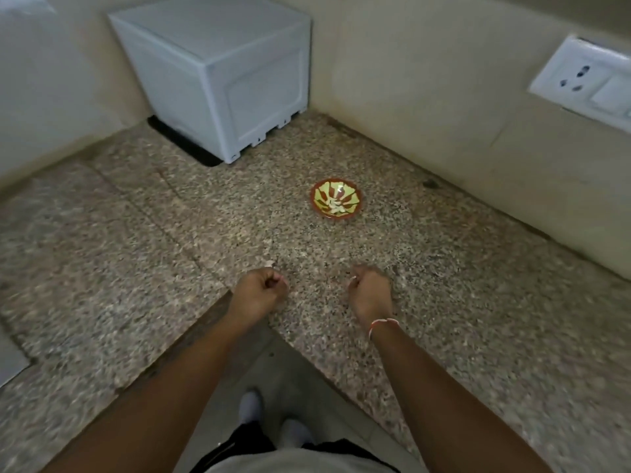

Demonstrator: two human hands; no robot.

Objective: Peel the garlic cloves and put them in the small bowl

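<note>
- The counter is the largest thing: an L-shaped slab of speckled, polished stone wrapping a corner, so we stand in the notch with both arms reaching over its near edge.
- A white box-shaped appliance with a smooth painted shell and small feet sits on a dark mat in the far-left corner, pushed against the wall, we judge, to leave the working stretch free.
- A white socket plate, glossy plastic, is set in the right wall.
- The small bowl stands right of centre, well beyond the hands: round, shallow, brown-rimmed with a yellow and red pattern. Pale lumps in it look like peeled garlic cloves, though we cannot be sure. It is probably kept within an easy forward reach.
- Our left hand is near centre, its grip curled into a fist; a whitish bit shows at the fingertips, but blur hides whether it holds anything.
- Our right hand, a thread band at the wrist, is likewise curled, something pale at its fingers; we cannot tell what.
</note>
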